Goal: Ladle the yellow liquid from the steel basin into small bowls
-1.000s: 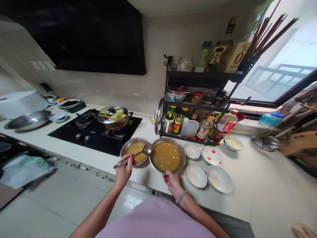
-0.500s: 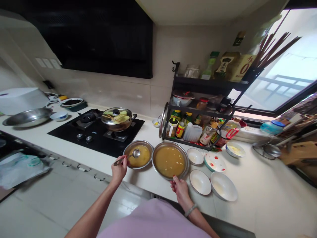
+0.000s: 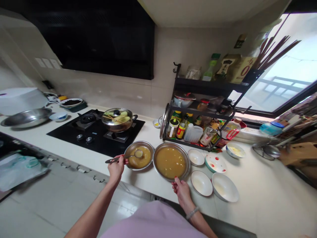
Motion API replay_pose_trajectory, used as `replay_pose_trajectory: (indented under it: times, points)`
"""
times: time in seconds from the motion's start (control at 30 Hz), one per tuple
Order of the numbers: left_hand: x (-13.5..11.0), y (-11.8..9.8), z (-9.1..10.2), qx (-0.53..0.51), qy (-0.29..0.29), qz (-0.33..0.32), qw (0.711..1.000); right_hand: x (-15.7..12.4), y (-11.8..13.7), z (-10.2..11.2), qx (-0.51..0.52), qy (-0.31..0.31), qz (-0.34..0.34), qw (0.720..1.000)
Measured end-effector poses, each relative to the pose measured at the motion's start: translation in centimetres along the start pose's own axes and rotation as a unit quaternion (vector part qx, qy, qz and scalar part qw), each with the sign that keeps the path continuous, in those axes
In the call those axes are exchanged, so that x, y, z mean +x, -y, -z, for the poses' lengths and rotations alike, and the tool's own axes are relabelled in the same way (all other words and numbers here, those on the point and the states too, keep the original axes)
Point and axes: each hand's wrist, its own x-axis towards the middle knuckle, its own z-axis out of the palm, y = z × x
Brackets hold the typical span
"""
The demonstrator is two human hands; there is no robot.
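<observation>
My left hand [image 3: 116, 169] is closed round the dark handle of a metal spoon [image 3: 138, 154]. The spoon's head holds some yellowish liquid and is over the smaller metal bowl [image 3: 150, 145], which contains cloudy yellow-brown liquid [image 3: 146, 161]. Right beside it stands a larger metal bowl [image 3: 187, 161] of brownish liquid with pale bits floating in it. My right hand [image 3: 182, 190] grips this larger bowl's near rim, thumb on top and fingers curled below the edge.
Several white bowls [image 3: 201, 183] stand right of the metal bowls. Behind them is a black rack [image 3: 208, 114] of bottles and jars. A lidded pan [image 3: 119, 127] with green pieces sits on the black gas hob [image 3: 99, 145]. A range hood [image 3: 104, 43] hangs above.
The spoon has turned in my left hand, its handle now lying flatter, and liquid shows in its head. My right hand stays on the larger bowl's rim. The view has shifted slightly.
</observation>
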Motion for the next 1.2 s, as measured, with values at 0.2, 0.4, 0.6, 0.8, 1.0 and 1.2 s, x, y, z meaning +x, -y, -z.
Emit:
replay_pose_trajectory:
  times: [0.2, 0.4, 0.6, 0.8, 1.0, 1.2]
  points:
    - [-0.5, -1.9, -0.6, -0.136, 0.025, 0.075, 0.987, -0.2, -0.2, -0.1, 0.012, 0.002, 0.001, 1.000]
    - [-2.6, -5.0, -2.3, -0.166, 0.085, 0.061, 0.981, -0.8, -0.3, -0.4, -0.004, 0.033, 0.007, 0.999]
    - [-5.4, -6.5, -4.8, -0.165, 0.147, 0.025, 0.975, -0.6, -0.2, -0.3, -0.012, 0.039, -0.002, 0.999]
    - [-8.1, -6.6, -6.3, -0.076, 0.202, -0.142, 0.966, -0.5, -0.1, -0.2, -0.011, 0.058, -0.010, 0.998]
    - [-10.3, -6.2, -5.8, 0.024, 0.263, -0.367, 0.892, -0.7, 0.2, -0.1, 0.000, 0.080, -0.022, 0.997]
    - [-10.6, -5.7, -5.2, 0.004, 0.239, -0.320, 0.917, -0.5, 0.4, 0.0, 0.001, 0.101, -0.046, 0.994]
